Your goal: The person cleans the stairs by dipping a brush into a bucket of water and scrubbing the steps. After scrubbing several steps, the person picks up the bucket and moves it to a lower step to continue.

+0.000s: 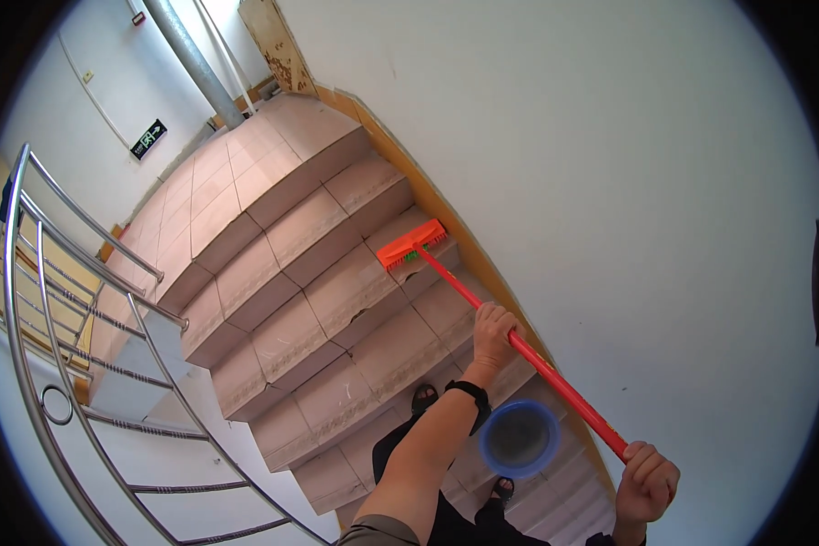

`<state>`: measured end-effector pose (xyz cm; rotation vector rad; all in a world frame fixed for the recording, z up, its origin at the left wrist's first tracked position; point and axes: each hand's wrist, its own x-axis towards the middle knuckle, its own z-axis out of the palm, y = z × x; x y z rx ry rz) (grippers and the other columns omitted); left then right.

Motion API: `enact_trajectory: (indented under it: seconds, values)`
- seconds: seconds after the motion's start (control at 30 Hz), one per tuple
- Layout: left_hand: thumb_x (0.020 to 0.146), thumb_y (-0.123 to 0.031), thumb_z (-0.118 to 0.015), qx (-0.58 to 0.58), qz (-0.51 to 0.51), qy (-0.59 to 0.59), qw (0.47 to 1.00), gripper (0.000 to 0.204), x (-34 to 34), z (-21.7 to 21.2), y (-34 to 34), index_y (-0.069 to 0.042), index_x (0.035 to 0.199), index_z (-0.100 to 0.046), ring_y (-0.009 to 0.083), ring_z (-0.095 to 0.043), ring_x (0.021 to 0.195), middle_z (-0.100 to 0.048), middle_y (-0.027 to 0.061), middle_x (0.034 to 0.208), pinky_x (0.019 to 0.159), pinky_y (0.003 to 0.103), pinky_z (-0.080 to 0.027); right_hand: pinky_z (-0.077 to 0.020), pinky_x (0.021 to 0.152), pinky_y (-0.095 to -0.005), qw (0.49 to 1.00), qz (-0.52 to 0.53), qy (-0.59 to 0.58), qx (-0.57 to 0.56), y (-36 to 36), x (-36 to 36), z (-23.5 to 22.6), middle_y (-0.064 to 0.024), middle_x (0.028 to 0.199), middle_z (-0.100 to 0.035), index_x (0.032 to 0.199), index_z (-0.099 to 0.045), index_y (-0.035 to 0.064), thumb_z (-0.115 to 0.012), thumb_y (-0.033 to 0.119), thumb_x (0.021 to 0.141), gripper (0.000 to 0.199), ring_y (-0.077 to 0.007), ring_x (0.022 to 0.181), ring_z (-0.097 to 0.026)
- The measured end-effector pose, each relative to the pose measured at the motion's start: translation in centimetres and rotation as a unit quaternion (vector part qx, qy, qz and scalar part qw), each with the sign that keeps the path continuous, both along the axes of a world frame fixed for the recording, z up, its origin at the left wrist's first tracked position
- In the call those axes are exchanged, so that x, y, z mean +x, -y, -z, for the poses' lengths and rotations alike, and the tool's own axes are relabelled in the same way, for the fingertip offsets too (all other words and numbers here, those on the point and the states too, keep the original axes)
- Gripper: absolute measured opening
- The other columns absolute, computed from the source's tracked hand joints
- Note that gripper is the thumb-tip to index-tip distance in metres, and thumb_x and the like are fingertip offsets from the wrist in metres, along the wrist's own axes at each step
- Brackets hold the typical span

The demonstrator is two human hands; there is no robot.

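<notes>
A floor scrub brush has an orange head (412,243) with dark and green bristles and a long red handle (564,387). Its head rests on a tiled stair step beside the wall. My left hand (494,335), with a dark band at the wrist, is closed around the middle of the handle. Toward the handle's end, at the lower right, my right hand (647,484) grips it too. Below the handle, a blue bucket (484,441) stands on a lower step next to my feet, with dark contents that look like water.
Pinkish tiled stairs (337,305) climb to a landing (237,168), some edges chipped. A metal railing (55,337) bounds the left side, a white wall (646,227) the right. My sandaled feet (424,398) stand on different steps. A grey pipe (196,59) rises from the landing.
</notes>
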<state>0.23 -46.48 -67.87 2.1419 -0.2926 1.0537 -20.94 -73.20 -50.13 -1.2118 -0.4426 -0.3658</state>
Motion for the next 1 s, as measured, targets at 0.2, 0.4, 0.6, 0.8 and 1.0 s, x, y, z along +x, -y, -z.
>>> enact_trajectory:
  seconds: [0.2,0.4,0.6,0.8,1.0]
  values:
    - [0.069,-0.007,-0.069,0.027,-0.005,-0.020,0.999,0.017,3.3,1.7,-4.0,-0.010,0.064,-0.053,0.0316,-0.057,0.079,-0.054,0.0092,0.070,0.095,0.045,-0.048,-0.0441,0.080,-0.0422,1.000,-0.001,-0.010,0.013,-3.0,3.1,2.1,-0.0046,0.059,-0.044,0.065,-0.038,0.0113,-0.049,0.010,0.091,0.028,-0.0187,0.059,-0.043]
    - [0.067,-0.007,-0.069,0.053,0.000,-0.019,0.998,0.017,4.0,2.9,-6.7,-0.010,0.064,-0.052,0.0321,-0.058,0.080,-0.055,0.0091,0.071,0.097,0.045,-0.048,-0.0459,0.082,-0.0439,1.000,-0.008,-0.003,-0.006,-5.0,3.6,3.3,-0.0062,0.061,-0.048,0.065,-0.039,0.0099,-0.050,0.011,0.092,0.029,-0.0208,0.062,-0.048]
    - [0.067,-0.005,-0.069,0.047,-0.004,-0.026,0.999,0.017,1.8,2.7,-3.3,-0.010,0.064,-0.052,0.0324,-0.057,0.080,-0.055,0.0090,0.070,0.095,0.046,-0.048,-0.0453,0.081,-0.0437,1.000,-0.004,-0.014,0.020,-1.6,1.9,3.1,-0.0062,0.061,-0.048,0.065,-0.038,0.0099,-0.050,0.012,0.092,0.030,-0.0209,0.062,-0.048]
    - [0.067,-0.004,-0.068,0.025,0.000,-0.025,0.999,0.018,-2.7,1.5,0.6,-0.009,0.064,-0.052,0.0319,-0.057,0.081,-0.055,0.0097,0.071,0.094,0.046,-0.048,-0.0449,0.080,-0.0432,1.000,-0.002,-0.016,0.020,1.7,-2.6,2.5,-0.0061,0.061,-0.047,0.065,-0.037,0.0104,-0.052,0.015,0.094,0.034,-0.0209,0.061,-0.047]
    - [0.068,-0.001,-0.069,0.029,0.001,-0.041,0.999,0.022,-6.6,-0.1,2.4,-0.010,0.063,-0.050,0.0309,-0.058,0.080,-0.053,0.0091,0.070,0.096,0.045,-0.049,-0.0481,0.081,-0.0435,1.000,0.014,-0.025,0.002,3.4,-6.2,0.7,-0.0070,0.059,-0.051,0.065,-0.040,0.0092,-0.053,0.013,0.092,0.031,-0.0208,0.060,-0.051]
